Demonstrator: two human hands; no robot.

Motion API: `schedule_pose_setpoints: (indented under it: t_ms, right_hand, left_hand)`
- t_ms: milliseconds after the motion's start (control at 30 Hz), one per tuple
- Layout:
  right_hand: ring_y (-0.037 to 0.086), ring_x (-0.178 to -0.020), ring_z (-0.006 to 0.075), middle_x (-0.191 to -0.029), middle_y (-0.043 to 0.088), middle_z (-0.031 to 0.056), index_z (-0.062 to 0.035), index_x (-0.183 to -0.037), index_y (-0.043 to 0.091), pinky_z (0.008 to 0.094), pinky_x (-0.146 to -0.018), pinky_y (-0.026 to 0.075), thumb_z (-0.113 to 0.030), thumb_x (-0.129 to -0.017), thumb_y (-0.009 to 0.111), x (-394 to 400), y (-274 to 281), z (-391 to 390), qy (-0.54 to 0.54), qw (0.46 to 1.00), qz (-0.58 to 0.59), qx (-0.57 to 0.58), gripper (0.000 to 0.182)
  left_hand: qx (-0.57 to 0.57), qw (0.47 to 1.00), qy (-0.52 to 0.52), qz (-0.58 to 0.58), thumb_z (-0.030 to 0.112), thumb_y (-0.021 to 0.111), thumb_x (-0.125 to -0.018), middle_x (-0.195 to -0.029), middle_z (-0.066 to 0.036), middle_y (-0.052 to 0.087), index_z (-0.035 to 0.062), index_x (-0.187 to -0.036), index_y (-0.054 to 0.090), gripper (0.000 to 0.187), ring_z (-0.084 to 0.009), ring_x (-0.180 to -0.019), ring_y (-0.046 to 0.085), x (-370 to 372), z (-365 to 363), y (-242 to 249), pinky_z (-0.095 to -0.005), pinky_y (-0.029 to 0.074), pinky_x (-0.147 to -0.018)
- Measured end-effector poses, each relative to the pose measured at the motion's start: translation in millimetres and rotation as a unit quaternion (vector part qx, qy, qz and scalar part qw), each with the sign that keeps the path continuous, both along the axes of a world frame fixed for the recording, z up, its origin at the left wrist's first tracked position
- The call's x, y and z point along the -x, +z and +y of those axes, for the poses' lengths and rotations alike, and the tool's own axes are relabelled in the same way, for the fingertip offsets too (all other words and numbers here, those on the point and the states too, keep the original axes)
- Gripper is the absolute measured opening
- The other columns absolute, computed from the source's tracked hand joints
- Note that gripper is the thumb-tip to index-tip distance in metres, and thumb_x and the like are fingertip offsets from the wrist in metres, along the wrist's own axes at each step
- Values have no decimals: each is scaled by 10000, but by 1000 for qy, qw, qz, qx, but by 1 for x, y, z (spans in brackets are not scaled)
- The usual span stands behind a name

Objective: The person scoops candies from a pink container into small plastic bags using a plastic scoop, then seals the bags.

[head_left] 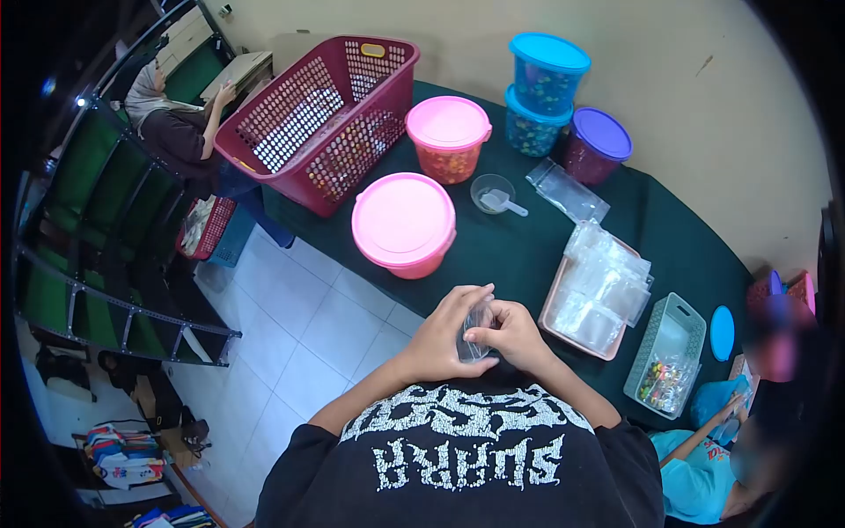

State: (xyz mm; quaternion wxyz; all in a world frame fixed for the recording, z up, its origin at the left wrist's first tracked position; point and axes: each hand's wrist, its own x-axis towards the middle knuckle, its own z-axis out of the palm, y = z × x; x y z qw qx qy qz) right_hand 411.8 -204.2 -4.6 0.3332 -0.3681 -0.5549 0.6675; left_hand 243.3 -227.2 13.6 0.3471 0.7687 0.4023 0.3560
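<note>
Close in front of my chest, my left hand [446, 330] curls round a small clear plastic bag [473, 339]. My right hand [509, 333] pinches the same bag from the other side, thumb and fingers bent at its edge. Nearest to the hands on the table is a tub with a pink lid [404, 220]. To the right lies a pinkish tray [547, 315] heaped with clear plastic bags [598, 290]. A clear bowl [480, 187] with a white scoop [503, 203] stands farther back.
Dark green cloth covers the table [506, 255]. On it are a maroon basket [321, 189], another pink-lidded tub [447, 154], stacked blue-lidded tubs [539, 110], a purple-lidded tub [598, 154] and a grey-green basket [642, 374] with small filled bags. One person [167, 119] stands left; another [704, 466] is at right.
</note>
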Motion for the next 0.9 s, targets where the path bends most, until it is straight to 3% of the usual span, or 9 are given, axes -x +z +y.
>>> schedule_pose_setpoints:
  t_ms: [267,333,367,433,667,767,833,867,900]
  right_hand:
    - [450,-550,39,-584,525,-14,-48,-587,478,233,-484,371,-186,-796,742,87,6,12,-35,995,-61,-64,364]
    - [448,-573,28,-604,517,-37,-8,-705,610,226,-499,358,-181,-818,708,104,5,14,-38,992,-93,-78,229]
    - [448,-573,28,-604,517,-37,-8,-705,610,226,-499,358,-181,-818,708,113,8,14,-44,992,-91,-72,229]
    - [484,-543,37,-599,534,-6,-9,-672,581,223,-498,413,-188,-869,665,130,18,13,-71,994,-63,-48,279]
    - [500,-585,44,-643,550,4,7,-736,598,232,-528,423,-195,-905,618,145,1,22,-34,997,70,12,264]
    - [497,-568,73,-616,529,27,-7,-691,571,253,-522,408,-181,-900,609,145,12,28,-38,998,-14,-53,275]
    - [505,-528,149,-590,504,61,-30,-637,529,293,-503,402,-141,-843,632,148,24,30,-120,941,-241,-208,256]
    - [505,-528,149,-590,504,61,-30,-637,529,293,-503,402,-141,-843,632,149,26,32,-121,940,-241,-208,256]
    - [513,-531,187,-592,507,72,-35,-626,519,311,-504,410,-127,-803,647,150,28,33,-159,901,-287,-284,237]
  left_hand:
    - [-61,997,-8,57,161,797,-582,-1211,-150,449,84,-1266,431,779,-340,-1083,523,93,21,-5,-421,441,-922]
    - [-64,997,-13,48,138,799,-566,-1176,-144,479,81,-1245,442,769,-331,-1063,533,112,26,-4,-419,444,-912]
    - [-58,997,-19,50,138,799,-566,-1176,-144,479,81,-1245,442,769,-331,-1063,533,120,28,-5,-419,444,-912]
    - [-46,998,-34,34,140,798,-566,-1125,-140,514,77,-1227,445,752,-329,-1057,537,135,31,-7,-413,446,-907]
    - [-18,997,-78,-8,145,805,-551,-1095,-139,533,77,-1195,456,736,-335,-1041,544,172,49,-19,-408,438,-915]
    - [-20,994,-102,-27,150,808,-546,-1084,-139,536,73,-1193,457,740,-336,-1041,542,175,62,-21,-410,431,-926]
    - [-28,995,-96,-3,155,804,-560,-1104,-137,540,67,-1189,458,723,-343,-1066,532,173,69,-21,-432,411,-963]
    - [-29,995,-97,-3,155,804,-560,-1104,-137,540,67,-1189,458,723,-343,-1066,532,171,72,-22,-432,411,-963]
    - [-88,992,-87,17,156,799,-568,-1120,-135,541,65,-1189,458,714,-345,-1081,526,169,76,-22,-447,399,-979]
